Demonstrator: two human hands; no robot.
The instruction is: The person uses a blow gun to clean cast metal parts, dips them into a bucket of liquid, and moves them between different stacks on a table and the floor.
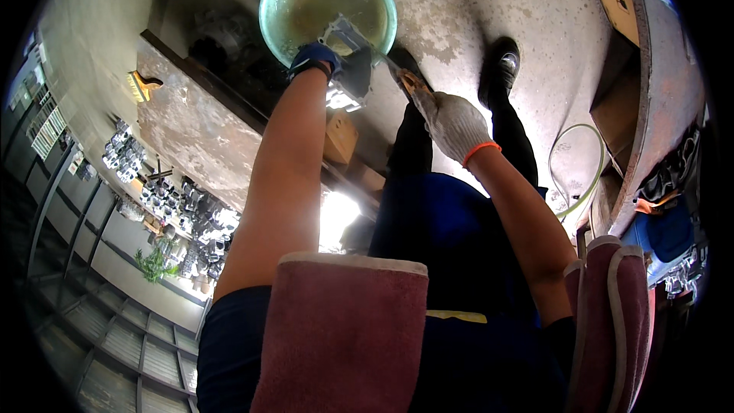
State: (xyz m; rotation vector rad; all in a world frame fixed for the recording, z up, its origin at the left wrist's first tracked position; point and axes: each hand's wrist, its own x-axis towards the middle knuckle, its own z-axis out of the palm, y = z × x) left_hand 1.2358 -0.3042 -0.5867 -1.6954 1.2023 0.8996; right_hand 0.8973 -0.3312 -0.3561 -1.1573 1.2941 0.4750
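Note:
My left hand (313,60), in a dark blue glove, is closed on the near-left edge of a grey metal casting (355,75). The casting has a flanged rim and a cut-out, and is held tilted over the near edge of a green basin (267,23) of cloudy liquid. In a pale knitted glove with an orange cuff, my right hand (459,124) grips an orange-handled tool (415,86). Its thin metal end points at the casting's right side; whether they touch I cannot tell, nor what kind of tool it is.
A worn bench top (202,134) lies on the left, bearing a yellow brush (143,86). Several metal castings (180,203) stand beyond it. A cardboard box (341,138) sits below my left forearm. At right are a curved table edge (648,99) and a looped pale hose (562,149).

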